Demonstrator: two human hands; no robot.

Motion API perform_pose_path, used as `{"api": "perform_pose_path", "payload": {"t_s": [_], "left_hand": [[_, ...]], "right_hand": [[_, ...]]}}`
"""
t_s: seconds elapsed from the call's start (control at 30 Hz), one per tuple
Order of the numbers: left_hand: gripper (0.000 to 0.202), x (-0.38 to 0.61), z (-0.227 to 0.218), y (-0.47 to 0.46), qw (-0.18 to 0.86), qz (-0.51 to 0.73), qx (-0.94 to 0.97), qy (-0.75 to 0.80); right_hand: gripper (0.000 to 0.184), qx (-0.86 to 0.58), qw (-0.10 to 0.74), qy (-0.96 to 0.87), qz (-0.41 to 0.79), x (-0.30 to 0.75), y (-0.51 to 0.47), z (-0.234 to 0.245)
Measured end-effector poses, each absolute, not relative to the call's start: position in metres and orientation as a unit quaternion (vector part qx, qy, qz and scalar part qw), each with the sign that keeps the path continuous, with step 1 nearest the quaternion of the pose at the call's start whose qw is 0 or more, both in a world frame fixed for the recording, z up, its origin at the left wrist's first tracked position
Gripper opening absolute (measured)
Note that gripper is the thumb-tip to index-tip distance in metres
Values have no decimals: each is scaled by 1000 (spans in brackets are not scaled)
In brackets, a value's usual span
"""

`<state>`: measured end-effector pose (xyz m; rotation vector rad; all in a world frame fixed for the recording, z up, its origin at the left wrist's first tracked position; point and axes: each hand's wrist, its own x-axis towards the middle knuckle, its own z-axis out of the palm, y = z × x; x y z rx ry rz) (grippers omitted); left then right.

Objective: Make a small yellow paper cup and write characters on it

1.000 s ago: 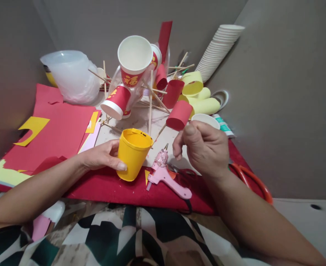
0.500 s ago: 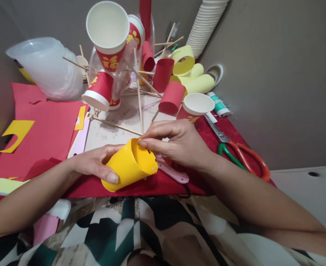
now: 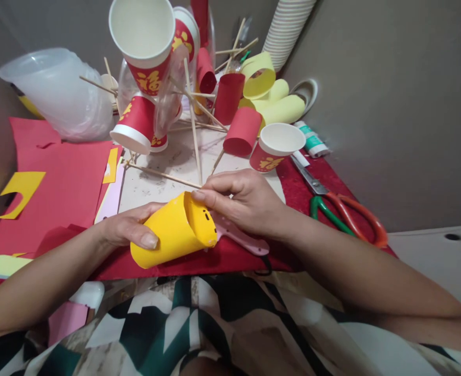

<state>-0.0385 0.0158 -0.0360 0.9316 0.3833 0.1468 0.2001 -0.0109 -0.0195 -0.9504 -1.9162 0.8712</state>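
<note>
My left hand [image 3: 130, 230] is wrapped round a yellow paper cup [image 3: 171, 235], which lies tilted on its side with its mouth facing right. My right hand [image 3: 242, 201] reaches to the cup's rim, with its fingertips pressed together on the upper edge. Under my right hand lies a pink glue gun [image 3: 242, 240] on the red cloth [image 3: 199, 258]. Wooden sticks [image 3: 168, 176] lie just beyond the cup.
Red and yellow paper sheets [image 3: 66, 188] lie at the left. Behind are red printed cups [image 3: 144, 42], red paper tubes [image 3: 243, 130], pale yellow rolls [image 3: 281, 109], a white cup stack [image 3: 287, 26] and a plastic bag [image 3: 58, 94]. Scissors [image 3: 340, 209] lie at the right.
My right hand came down from above the glue gun to the yellow cup's rim. My left hand tipped the cup from upright onto its side, its mouth turning right.
</note>
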Motion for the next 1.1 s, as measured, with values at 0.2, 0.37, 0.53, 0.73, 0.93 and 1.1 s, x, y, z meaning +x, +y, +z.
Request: {"api": "perform_pose_path", "payload": {"t_s": [0.2,0.37,0.53,0.73,0.93,1.1], "left_hand": [[54,-35,-28,17,820,122,523,198],[53,-38,-24,19,710,188,628,257],[70,-36,-30,17,674,230,630,309],[83,-29,-36,11,560,243,700,371],[84,-24,-41,1,428,278,757,408],[89,-22,-45,-3,390,265,775,420]], "right_hand": [[51,-409,459,-653,442,202,-6,-25],[58,-418,491,-606,466,205,-4,-26],[38,-406,536,-654,346,202,-9,-27],[22,-372,514,-730,254,199,-12,-26],[18,-377,490,-710,338,190,-14,-32],[14,-386,463,-711,362,184,-17,-36]]}}
